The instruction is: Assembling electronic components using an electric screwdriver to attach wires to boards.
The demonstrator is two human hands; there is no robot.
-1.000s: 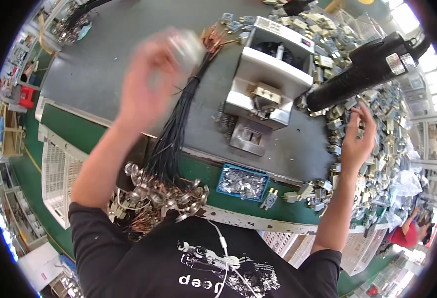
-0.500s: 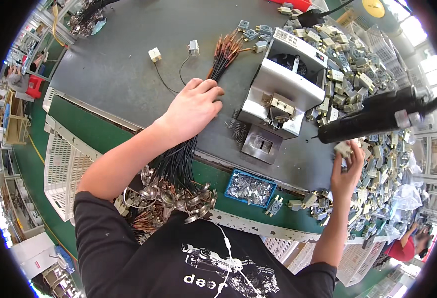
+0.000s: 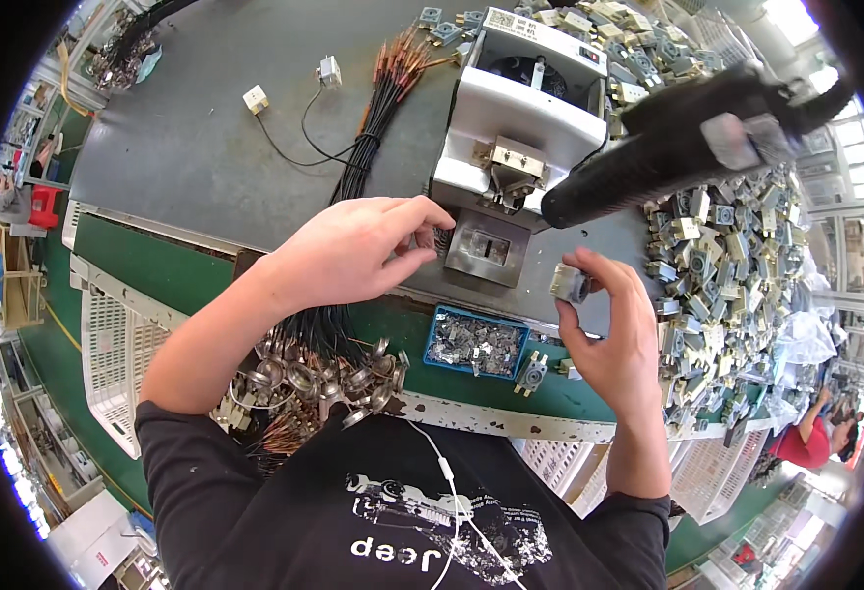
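In my right hand [image 3: 614, 320] a small cream-and-grey block-shaped connector [image 3: 567, 283] is pinched between thumb and fingers, just right of the metal fixture plate [image 3: 469, 258]. My left hand [image 3: 368, 246] is half curled, thumb and fingertips apart, with nothing visible in it. It hovers left of that plate, over the lower part of a bundle of black wires with copper-coloured ends [image 3: 385, 93]. The plate, with a slot in it, lies at the front of a white and steel bench machine [image 3: 461, 138]. A black powered screwdriver [image 3: 638, 167] slants in from the right, its tip near the plate.
A heap of similar connectors [image 3: 722, 265] covers the right side. Small metal parts fill a blue tray [image 3: 435, 344] at the near edge. Two wired connectors [image 3: 255, 99] lie on the grey table [image 3: 186, 128]. Metal rings [image 3: 299, 379] hang with the wires near my body.
My right hand has brought the connector leftward from the heap toward the fixture plate. My left hand has come off the wire bundle toward the machine. The screwdriver appears further left, and the view has shifted.
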